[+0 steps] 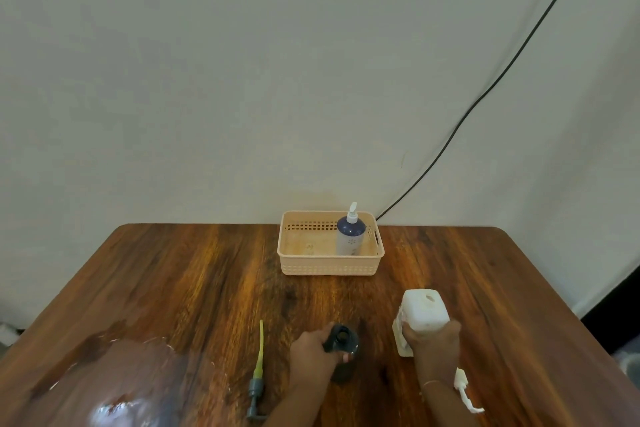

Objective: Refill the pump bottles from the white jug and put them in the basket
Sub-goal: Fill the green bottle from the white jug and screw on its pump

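A dark pump bottle (343,345) stands open-necked on the wooden table (194,281), and my left hand (313,354) grips its side. Its grey pump (257,388) with a yellowish tube lies flat to the left. My right hand (434,343) holds the white jug (420,314), which stands upright just right of the bottle with its mouth open. A peach basket (329,263) at the far table edge holds one blue-and-white pump bottle (350,236), upright in its right part.
A wet spill with a glossy sheen (114,388) covers the near left of the table. A small white pump (464,392) lies by my right wrist. A black cable (485,94) runs down the wall behind the basket.
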